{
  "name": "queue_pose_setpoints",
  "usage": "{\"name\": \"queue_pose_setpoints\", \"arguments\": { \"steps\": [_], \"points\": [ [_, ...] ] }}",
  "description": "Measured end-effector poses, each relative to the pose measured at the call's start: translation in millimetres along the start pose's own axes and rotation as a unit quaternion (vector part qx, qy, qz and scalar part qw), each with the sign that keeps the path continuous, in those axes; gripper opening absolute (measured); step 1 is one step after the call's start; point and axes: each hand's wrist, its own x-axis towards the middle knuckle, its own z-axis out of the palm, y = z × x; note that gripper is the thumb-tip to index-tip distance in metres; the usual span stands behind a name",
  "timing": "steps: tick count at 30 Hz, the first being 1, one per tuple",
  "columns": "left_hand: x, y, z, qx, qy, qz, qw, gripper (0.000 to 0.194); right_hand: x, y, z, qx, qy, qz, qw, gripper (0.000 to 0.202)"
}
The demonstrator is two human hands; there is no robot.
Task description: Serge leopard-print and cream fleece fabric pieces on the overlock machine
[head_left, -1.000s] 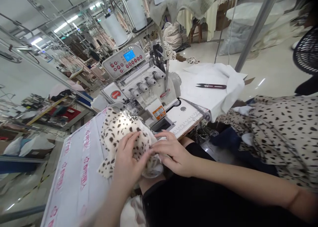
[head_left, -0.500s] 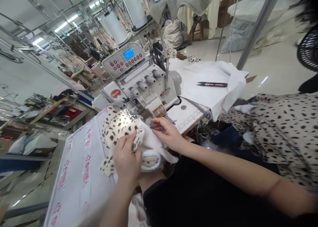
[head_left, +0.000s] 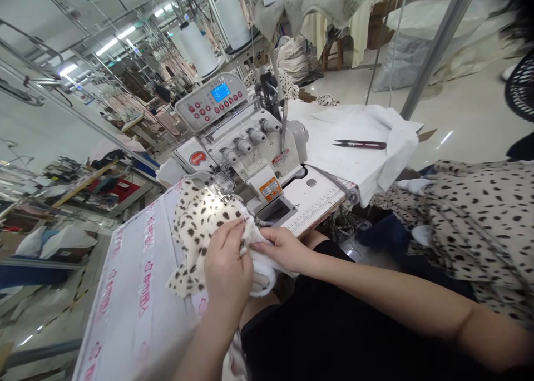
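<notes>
A cream plush fabric with dark spots (head_left: 194, 219) lies under the lit needle area of an overlock sewing machine (head_left: 254, 147). My left hand (head_left: 228, 258) pinches its edge just in front of the presser foot. Beside it, my right hand (head_left: 281, 247) is closed on the white side of the fabric (head_left: 265, 275), thumb and fingers together. The white part hangs in folds toward my lap. Some of the fabric behind my left hand is hidden.
Dark thread snips (head_left: 361, 144) lie on white cloth (head_left: 321, 125) right of the machine. Spotted fabric (head_left: 479, 214) is heaped at the right. White thread cones (head_left: 198, 50) stand above the machine. A metal pole (head_left: 438, 47) rises at the back right, near a black fan (head_left: 519, 86).
My right hand has come down from beside the presser foot and closed on the white fabric. My left hand has shifted slightly right along the edge, still gripping.
</notes>
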Motion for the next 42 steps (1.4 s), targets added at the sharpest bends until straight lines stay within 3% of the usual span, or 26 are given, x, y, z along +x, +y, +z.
{"name": "queue_pose_setpoints", "arguments": {
  "steps": [10, 13, 18, 24, 27, 35, 42],
  "points": [
    [20, -23, -2.7, 0.068, -0.029, 0.145, 0.987, 0.042, 14, -4, -3, -0.066, 0.009, 0.000, 0.998, 0.023],
    [19, -24, -0.7, 0.055, -0.024, 0.113, 0.992, 0.035, 17, -10, -4, -0.082, 0.001, -0.004, 0.997, 0.021],
    [10, -17, 3.3, 0.093, 0.018, -0.020, 0.995, 0.035, 14, -9, -6, -0.086, 0.005, 0.005, 0.996, 0.023],
    [17, -25, -6.5, 0.120, -0.036, 0.050, 0.991, 0.030, 11, -1, -7, -0.105, 0.010, 0.004, 0.994, 0.029],
    [19, -28, -8.7, 0.095, -0.037, 0.087, 0.991, 0.029, 12, -1, -7, -0.107, 0.008, 0.005, 0.994, 0.029],
    [4, -19, 1.2, 0.089, 0.000, 0.055, 0.994, 0.036, -1, -4, -4, -0.145, -0.003, 0.001, 0.989, 0.034],
    [23, -33, 3.4, 0.076, -0.011, 0.071, 0.994, 0.034, 7, -9, -6, -0.171, 0.002, -0.013, 0.985, 0.036]
  ]
}}
